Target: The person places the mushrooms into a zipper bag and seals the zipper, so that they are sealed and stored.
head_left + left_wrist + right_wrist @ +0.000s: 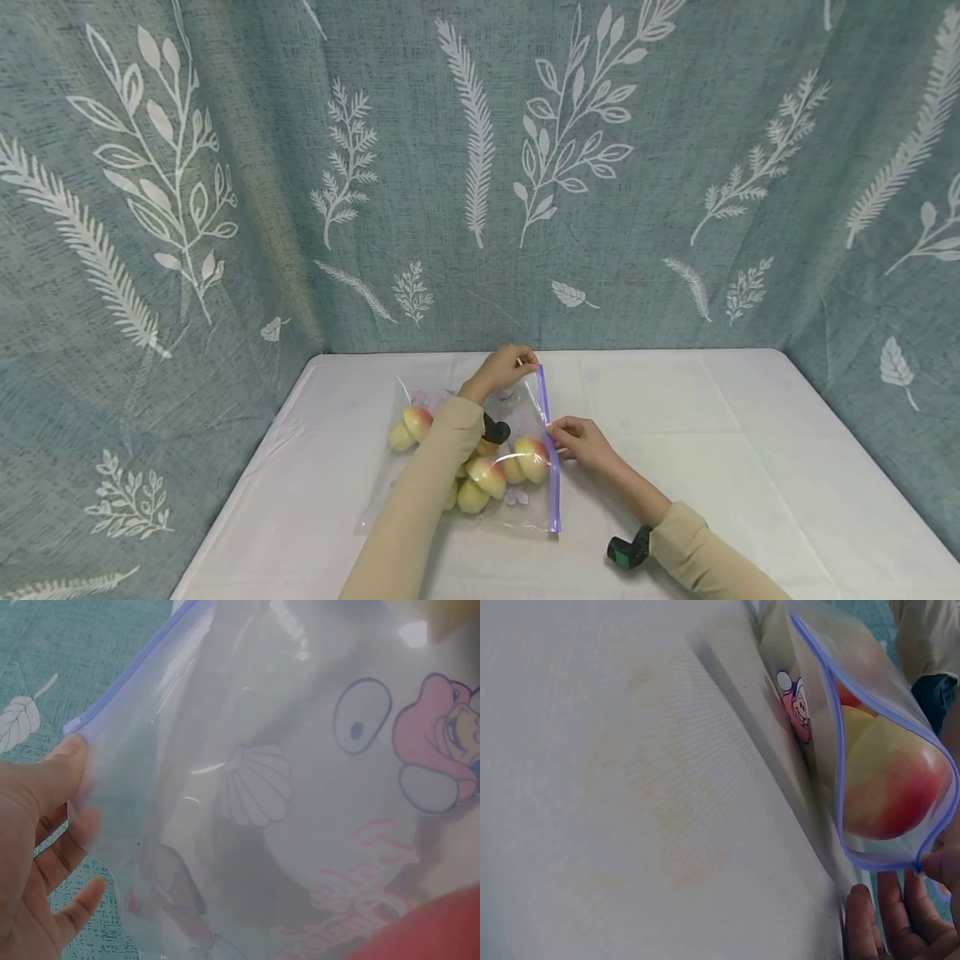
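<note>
A transparent zip bag (pixel 531 515) with a purple zip edge lies on the table, printed with pink cartoon figures. Several yellow-and-red peaches (pixel 487 477) are inside it. My left hand (pixel 512 364) pinches the bag's far corner at the zip's end; in the left wrist view, the thumb (pixel 64 761) presses on that corner while the other fingers spread behind. Partway along the same edge, my right hand (pixel 581 442) pinches the zip between thumb and fingers. In the right wrist view the bag's mouth gapes, with a peach (pixel 896 780) just inside the purple zip (pixel 838 750).
A white cloth covers the table (pixel 712 433). Blue-green curtains (pixel 420 167) with white leaf patterns stand behind and at both sides. My left forearm (pixel 420 492) crosses over the bag. A dark wrist camera (pixel 628 550) sits by the right sleeve.
</note>
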The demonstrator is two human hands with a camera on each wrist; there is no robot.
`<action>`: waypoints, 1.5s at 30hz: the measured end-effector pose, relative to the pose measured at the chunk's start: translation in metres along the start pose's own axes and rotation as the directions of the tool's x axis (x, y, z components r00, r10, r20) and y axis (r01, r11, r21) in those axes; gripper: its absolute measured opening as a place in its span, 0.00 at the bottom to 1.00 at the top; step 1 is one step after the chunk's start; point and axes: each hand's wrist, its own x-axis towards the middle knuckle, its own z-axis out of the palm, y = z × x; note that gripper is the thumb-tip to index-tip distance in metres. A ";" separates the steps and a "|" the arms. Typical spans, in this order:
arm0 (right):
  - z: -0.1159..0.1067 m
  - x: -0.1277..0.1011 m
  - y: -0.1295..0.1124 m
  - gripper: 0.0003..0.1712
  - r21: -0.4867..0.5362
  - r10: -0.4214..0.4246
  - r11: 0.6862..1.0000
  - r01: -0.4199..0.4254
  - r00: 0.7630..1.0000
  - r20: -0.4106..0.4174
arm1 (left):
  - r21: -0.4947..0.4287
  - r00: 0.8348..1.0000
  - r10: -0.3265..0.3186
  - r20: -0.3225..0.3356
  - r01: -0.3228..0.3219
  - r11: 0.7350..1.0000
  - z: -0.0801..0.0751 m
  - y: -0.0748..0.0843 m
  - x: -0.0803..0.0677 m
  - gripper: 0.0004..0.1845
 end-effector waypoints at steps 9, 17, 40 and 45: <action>0.003 -0.001 0.003 0.20 -0.002 0.008 1.000 -0.009 1.000 -0.005 | 0.006 1.000 -0.014 0.006 0.014 1.000 0.000 -0.003 0.001 0.07; 0.002 -0.003 0.008 0.24 0.032 -0.118 0.993 0.117 0.993 0.015 | 0.020 1.000 0.001 0.007 -0.001 1.000 0.000 -0.005 0.002 0.07; 0.006 -0.019 -0.013 0.16 -0.012 0.020 1.000 -0.019 1.000 0.024 | 0.026 1.000 0.001 0.002 -0.001 1.000 0.001 -0.010 0.001 0.07; 0.009 -0.031 -0.031 0.15 -0.026 0.018 1.000 -0.017 0.999 0.029 | 0.022 1.000 -0.018 0.014 0.018 1.000 0.000 -0.009 -0.001 0.07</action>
